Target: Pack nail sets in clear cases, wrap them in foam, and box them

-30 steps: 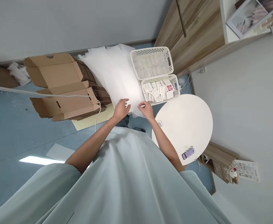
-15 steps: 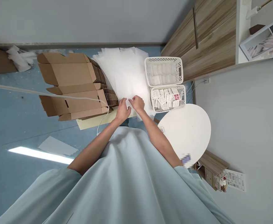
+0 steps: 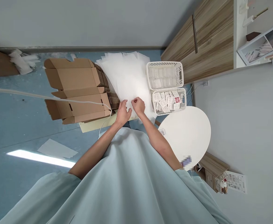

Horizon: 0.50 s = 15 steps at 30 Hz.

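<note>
A fanned stack of thin white translucent sheets lies in front of me. Over its near end, my left hand has its fingers stretched forward and the thumb apart, with nothing visible in it. Close by on the right, my right hand has curled fingers drawn together with the thumb; whatever may be between the fingertips is too small to make out. A small gap separates the two hands. Flat brown cardboard boxes are piled left of the sheets, near my left hand.
Right of the sheets stand a white basket of clear plastic packs and another basket of small printed cards. A round white table stands nearer me. A white cable crosses the boxes. Wooden cabinets line the right.
My hands have moved slightly apart, and the right fingers look more curled. The whole view has shifted a little; the sheets, boxes and baskets appear lower in the picture.
</note>
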Motion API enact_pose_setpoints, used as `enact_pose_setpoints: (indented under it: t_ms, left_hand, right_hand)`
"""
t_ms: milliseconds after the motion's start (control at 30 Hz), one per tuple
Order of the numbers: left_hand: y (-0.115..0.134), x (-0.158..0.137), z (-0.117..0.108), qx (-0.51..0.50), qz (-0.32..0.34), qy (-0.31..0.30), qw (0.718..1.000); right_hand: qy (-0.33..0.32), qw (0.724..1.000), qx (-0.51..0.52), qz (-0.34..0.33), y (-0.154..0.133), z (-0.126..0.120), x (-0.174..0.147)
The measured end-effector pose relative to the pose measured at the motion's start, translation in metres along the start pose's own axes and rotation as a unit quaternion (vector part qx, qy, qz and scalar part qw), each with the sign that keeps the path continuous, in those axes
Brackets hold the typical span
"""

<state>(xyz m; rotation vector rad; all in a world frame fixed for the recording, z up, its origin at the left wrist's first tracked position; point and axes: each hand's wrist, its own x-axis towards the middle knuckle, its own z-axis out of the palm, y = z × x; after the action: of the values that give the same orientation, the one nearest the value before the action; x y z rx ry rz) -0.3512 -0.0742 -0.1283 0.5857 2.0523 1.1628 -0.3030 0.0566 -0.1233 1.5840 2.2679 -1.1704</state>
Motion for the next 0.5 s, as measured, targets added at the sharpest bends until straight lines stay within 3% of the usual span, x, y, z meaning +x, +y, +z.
enact_pose_setpoints:
  t_ms: [167,267,400,500]
  left_hand:
    - [0.011,0.003,0.002,-0.020,0.049,0.056,0.997]
    - [0.025,0.010,0.012,-0.028,0.041,0.063,0.997]
    - [0.055,0.017,0.038,-0.077,-0.025,-0.017,0.997]
    - [0.080,0.012,0.065,-0.075,-0.039,-0.082,0.993]
  right_hand:
    - [0.043,0.994,0.087,-0.044,0.002,-0.038,-0.031]
    - [0.065,0.984,0.155,-0.063,0.018,-0.072,-0.055]
    - [0.093,0.967,0.234,-0.021,0.054,-0.116,-0.092]
    - [0.152,0.941,0.302,0.013,0.089,-0.141,-0.122]
